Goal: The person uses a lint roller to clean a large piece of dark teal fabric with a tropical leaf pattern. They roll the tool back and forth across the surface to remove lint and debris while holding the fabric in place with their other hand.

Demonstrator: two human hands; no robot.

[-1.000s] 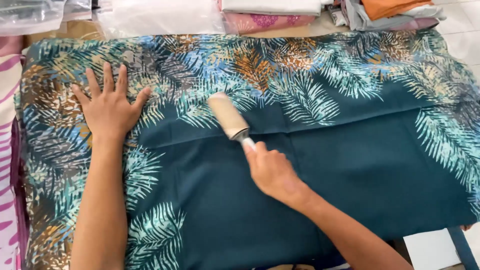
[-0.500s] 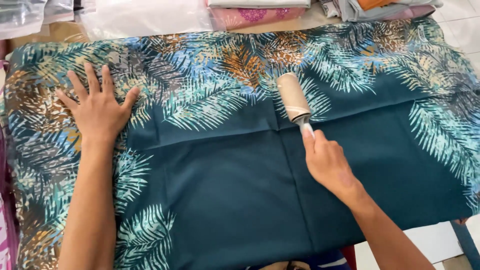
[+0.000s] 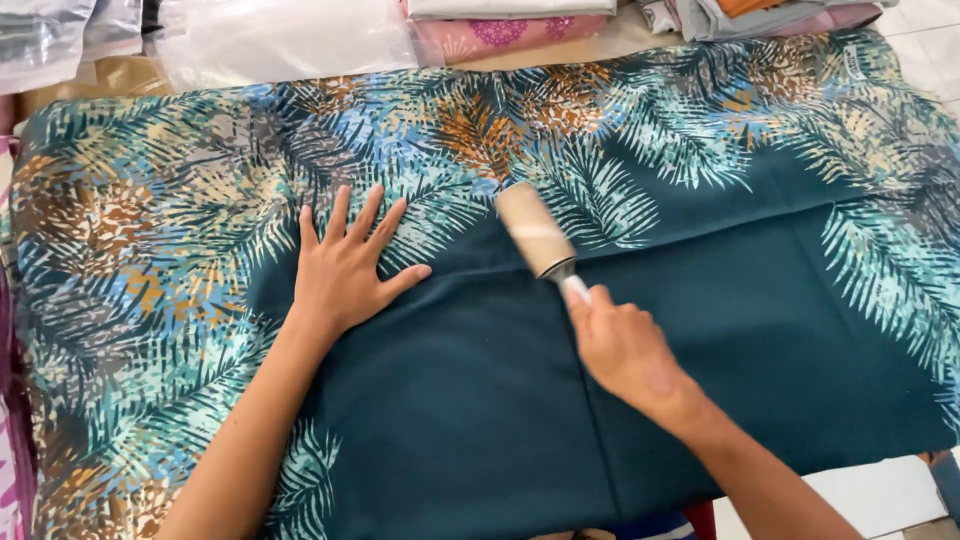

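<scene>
A dark teal cloth (image 3: 780,340) with a printed border of blue, orange and cream palm leaves lies spread flat across the table. My left hand (image 3: 345,270) rests palm down on it, fingers spread, left of centre. My right hand (image 3: 625,350) grips the white handle of a lint roller (image 3: 535,232), whose tan roll lies on the cloth where the leaf print meets the plain teal, just right of my left hand.
Folded fabrics (image 3: 510,20) and clear plastic bags (image 3: 280,40) are stacked along the far edge. More folded cloth (image 3: 760,12) sits at the far right. A pink patterned fabric (image 3: 12,470) shows at the left edge. White floor tiles (image 3: 880,495) appear below the cloth's right corner.
My left hand has shifted right toward the middle of the cloth. The roller in my right hand swept right half a second ago and has come back toward the centre.
</scene>
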